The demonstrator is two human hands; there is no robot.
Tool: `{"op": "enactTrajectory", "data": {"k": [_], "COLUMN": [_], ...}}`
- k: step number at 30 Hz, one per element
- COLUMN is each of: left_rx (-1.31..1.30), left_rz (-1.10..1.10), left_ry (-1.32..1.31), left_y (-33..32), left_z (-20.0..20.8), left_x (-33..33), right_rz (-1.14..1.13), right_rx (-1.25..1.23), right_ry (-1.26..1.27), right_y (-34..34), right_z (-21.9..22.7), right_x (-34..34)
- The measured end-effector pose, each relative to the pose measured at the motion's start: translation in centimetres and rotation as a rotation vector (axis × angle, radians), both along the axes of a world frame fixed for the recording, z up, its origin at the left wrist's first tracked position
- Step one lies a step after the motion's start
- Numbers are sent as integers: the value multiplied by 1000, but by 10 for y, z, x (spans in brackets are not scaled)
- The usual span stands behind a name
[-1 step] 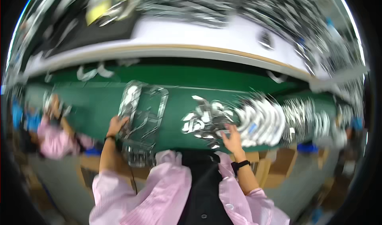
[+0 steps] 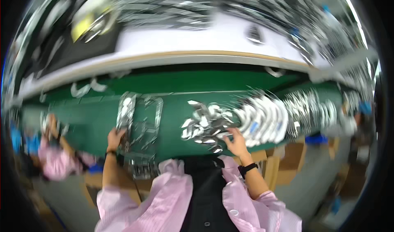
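Note:
A clear plastic tray [image 2: 158,119] with shiny, blurred contents lies left of centre on the green work surface [image 2: 172,105]. My left hand [image 2: 116,139] is closed at its near left edge, next to a long glossy piece [image 2: 126,109] along that side; the fingertips are partly hidden. Near the centre lies a loose pile of shiny silver and dark curved pieces [image 2: 207,123]. My right hand [image 2: 237,141] is at the pile's right side, thumb and forefinger apart, with nothing visible between them.
Stacked white curved pieces [image 2: 264,119] stand right of the pile, with more rows [image 2: 303,109] beyond. A white shelf [image 2: 176,41] crosses the far side, loaded with blurred shiny parts. Another person in a pink sleeve [image 2: 59,160] works at far left. Cardboard boxes [image 2: 291,162] sit below the near edge.
The whole view has shifted, so the bench appears slightly farther left and the shelf lower. Both hands stay at the same places, by the tray and the pile.

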State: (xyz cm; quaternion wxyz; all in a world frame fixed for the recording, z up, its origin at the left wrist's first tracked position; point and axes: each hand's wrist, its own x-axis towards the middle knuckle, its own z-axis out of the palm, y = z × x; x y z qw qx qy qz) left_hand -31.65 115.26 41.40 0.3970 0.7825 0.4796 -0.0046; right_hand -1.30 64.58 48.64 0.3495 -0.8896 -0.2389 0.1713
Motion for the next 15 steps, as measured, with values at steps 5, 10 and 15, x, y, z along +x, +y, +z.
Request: {"op": "enactTrajectory", "data": {"k": [5, 10, 15], "left_rx": [644, 714, 464], "left_rz": [-128, 138, 77], "left_ry": [214, 314, 293], "left_y": [-18, -71, -167], "left_z": [-37, -28, 21], "left_x": [-2, 29, 21], "right_rz": [-207, -597, -582], "right_rx": [-46, -175, -372], "right_ry": [-116, -305, -350], "right_y": [-75, -191, -240], "right_z": [45, 73, 44], "right_x": [30, 120, 293]}}
